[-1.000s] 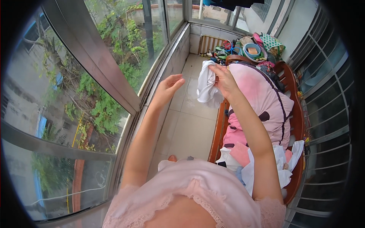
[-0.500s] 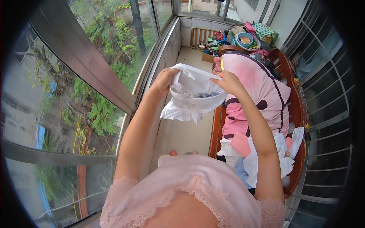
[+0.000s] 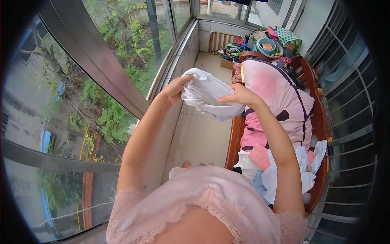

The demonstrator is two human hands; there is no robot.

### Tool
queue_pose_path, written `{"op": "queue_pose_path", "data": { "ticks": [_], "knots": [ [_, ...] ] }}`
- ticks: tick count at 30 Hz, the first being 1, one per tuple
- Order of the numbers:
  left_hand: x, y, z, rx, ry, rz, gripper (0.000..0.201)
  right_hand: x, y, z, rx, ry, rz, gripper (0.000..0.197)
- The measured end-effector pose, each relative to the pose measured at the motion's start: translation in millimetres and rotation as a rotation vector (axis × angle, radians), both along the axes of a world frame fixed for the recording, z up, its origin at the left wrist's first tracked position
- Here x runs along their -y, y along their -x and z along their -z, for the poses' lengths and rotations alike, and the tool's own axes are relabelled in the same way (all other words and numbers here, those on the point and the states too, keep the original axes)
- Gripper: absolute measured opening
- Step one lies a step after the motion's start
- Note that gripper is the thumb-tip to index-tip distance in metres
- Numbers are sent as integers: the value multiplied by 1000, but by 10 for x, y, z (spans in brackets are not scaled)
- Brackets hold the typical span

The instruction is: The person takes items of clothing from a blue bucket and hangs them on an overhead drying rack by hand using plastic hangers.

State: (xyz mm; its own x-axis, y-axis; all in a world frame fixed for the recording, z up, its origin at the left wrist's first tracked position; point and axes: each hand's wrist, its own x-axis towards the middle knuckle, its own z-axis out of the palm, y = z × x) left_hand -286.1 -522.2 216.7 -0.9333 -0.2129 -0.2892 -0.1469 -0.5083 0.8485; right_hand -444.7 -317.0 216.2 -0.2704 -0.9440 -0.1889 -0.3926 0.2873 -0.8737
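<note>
Out in front of me a white cloth garment [image 3: 209,93] hangs gathered between my two hands, above the tiled floor. Its exact kind cannot be made out in its bunched state. My left hand [image 3: 175,88] grips the garment's left edge, fingers partly hidden under the fabric. On the other side my right hand [image 3: 239,95] pinches its right edge, with the thumb lying on top of the cloth. The fabric sags in folds below and between the hands.
To the right stands a wooden bench [image 3: 319,122] with a large pink cushion [image 3: 276,87]. White, pink and blue clothes [image 3: 298,162] lie on its near end. A blue basin [image 3: 266,45] and assorted items fill the far end. Windows [image 3: 134,61] run along the left.
The garment has been gathered up: its opening and the dark print inside no longer show, and its lower part hangs less. My right hand has shifted slightly down, its thumb now over the cloth.
</note>
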Motion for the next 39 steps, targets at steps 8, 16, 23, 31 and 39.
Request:
{"op": "queue_pose_path", "data": {
  "ticks": [8, 16, 23, 31, 39],
  "knots": [
    [15, -30, -177, 111, 1016, 460, 56, -48, 165, 68, 839, 263, 271, 36],
    [38, 27, 37, -62, -124, 19, 37, -32, -106, -59, 627, 181, 171, 48],
    [-153, 23, -101, -265, -685, 216, 35, 21, -121, -40, 604, 77, 202, 41],
    [-230, -83, -242, -372, -596, 140, 42, 84, -181, -191, 394, 375, 370, 45],
    [-80, -167, -98, -280, -409, 32, 41, 39, -163, -449, 668, 530, 247, 22]
  ]
}}
